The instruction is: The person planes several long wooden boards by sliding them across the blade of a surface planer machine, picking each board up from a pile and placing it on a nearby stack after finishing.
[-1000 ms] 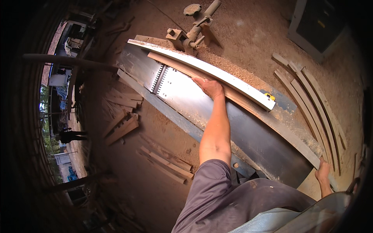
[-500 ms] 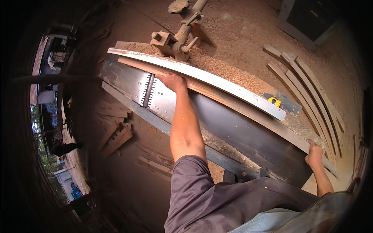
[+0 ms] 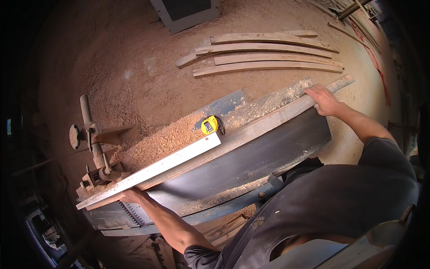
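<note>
A long wooden board (image 3: 264, 127) lies along the white fence (image 3: 172, 162) on the dark metal bed of a jointer (image 3: 251, 154). My left hand (image 3: 133, 196) is closed on the board toward its left end, just beside the toothed slot (image 3: 131, 214) in the bed; its fingertips are partly hidden. Toward the other end, my right hand (image 3: 323, 99) grips the board, with its fingers over the top edge. Past that hand, the board's end sticks out beyond the bed.
A yellow tape measure (image 3: 209, 125) rests behind the fence's right end, near piled wood shavings (image 3: 154, 145). A dusty clamp-like bracket (image 3: 96, 157) stands behind the fence. Several curved wooden strips (image 3: 273, 58) lie on the floor, with a grey box-shaped unit (image 3: 190, 18) beyond.
The view has swung right, bringing the floor strips and right hand nearer the middle. Both hands keep hold of the board, which shows little clear shift along the fence.
</note>
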Tool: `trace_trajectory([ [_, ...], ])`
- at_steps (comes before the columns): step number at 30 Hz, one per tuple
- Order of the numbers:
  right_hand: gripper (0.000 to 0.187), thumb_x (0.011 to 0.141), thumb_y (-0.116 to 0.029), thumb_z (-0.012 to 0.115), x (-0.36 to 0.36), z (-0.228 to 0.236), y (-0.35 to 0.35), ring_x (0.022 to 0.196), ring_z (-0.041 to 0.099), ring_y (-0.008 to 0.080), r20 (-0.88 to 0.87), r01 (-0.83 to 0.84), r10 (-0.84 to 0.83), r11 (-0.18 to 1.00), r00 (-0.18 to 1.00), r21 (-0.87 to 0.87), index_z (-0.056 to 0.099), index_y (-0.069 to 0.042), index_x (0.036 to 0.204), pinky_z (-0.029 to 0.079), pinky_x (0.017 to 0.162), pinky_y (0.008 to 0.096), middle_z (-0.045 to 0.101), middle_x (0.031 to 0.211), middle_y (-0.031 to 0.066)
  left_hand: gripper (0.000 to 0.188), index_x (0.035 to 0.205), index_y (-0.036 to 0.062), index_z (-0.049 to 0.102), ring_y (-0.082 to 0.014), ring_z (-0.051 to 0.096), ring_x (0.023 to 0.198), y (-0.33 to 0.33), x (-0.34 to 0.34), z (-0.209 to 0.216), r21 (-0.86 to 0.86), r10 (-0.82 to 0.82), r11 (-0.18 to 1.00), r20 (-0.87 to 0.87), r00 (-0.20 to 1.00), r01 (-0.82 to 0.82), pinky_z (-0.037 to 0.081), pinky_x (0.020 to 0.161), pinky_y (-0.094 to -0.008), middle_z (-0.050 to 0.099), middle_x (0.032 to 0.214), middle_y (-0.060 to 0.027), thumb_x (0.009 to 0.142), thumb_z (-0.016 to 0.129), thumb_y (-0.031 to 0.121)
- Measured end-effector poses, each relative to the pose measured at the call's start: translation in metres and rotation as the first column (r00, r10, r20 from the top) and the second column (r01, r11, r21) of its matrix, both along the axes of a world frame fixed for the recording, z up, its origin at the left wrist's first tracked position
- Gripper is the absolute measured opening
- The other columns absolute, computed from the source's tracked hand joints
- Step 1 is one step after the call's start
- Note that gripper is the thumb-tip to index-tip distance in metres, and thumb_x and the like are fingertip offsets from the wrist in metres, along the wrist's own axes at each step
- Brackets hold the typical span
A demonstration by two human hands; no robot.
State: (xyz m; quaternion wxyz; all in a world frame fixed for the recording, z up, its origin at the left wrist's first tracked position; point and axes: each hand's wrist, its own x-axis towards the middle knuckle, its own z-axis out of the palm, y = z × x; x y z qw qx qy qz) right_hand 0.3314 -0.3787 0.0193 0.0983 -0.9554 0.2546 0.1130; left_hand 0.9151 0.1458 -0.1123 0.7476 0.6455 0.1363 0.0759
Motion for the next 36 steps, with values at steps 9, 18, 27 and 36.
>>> trace_trajectory([
  [9,0.040,0.088,-0.015,0.055,-0.355,-0.061,-0.328,0.081,0.067,0.0281,0.225,0.770,-0.741,0.633,0.633,-0.080,0.063,0.001,0.124,0.053,0.080,0.0388,0.071,0.096,0.0173,0.052,0.150,0.0062,0.035,-0.0250,0.055,0.116,-0.155,-0.169,-0.050,0.050,0.370,0.925,0.114,0.922,-0.377,0.044,0.100,-0.0351,0.046,0.145,-0.0129,0.105,0.042,0.033],
  [18,0.037,0.089,-0.028,0.066,-0.308,-0.125,-0.311,0.090,0.061,0.0187,0.025,0.781,-0.988,0.133,0.149,0.610,0.071,0.006,0.103,0.047,0.087,0.0335,0.068,0.099,0.0088,0.059,0.146,-0.0190,0.023,-0.0451,0.023,0.147,-0.162,-0.187,-0.013,0.381,0.326,0.847,0.179,0.928,-0.371,0.017,0.124,-0.0456,0.022,0.156,-0.0363,0.094,0.037,0.004],
  [27,0.036,0.088,-0.025,0.064,-0.168,-0.098,-0.174,0.092,0.062,0.0201,0.101,0.849,-0.949,0.311,0.298,0.427,0.071,0.006,0.104,0.048,0.086,0.0351,0.069,0.099,0.0113,0.059,0.128,0.0162,0.063,-0.0187,0.057,0.097,-0.024,-0.051,-0.067,-0.566,0.205,0.814,0.068,0.977,-0.131,0.046,0.091,-0.0338,0.067,0.106,0.0005,0.098,0.043,0.063],
  [36,0.020,0.092,-0.012,0.056,-0.015,-0.084,-0.023,0.087,0.060,0.0152,0.013,0.655,-0.971,0.170,0.237,0.737,0.070,0.001,0.095,0.047,0.081,0.0299,0.066,0.094,0.0045,0.064,0.080,0.0162,0.066,-0.0186,0.058,0.086,0.121,0.084,-0.055,-0.603,0.015,0.796,-0.080,0.997,-0.060,0.050,0.079,-0.0325,0.065,0.080,-0.0055,0.086,0.048,0.077],
])
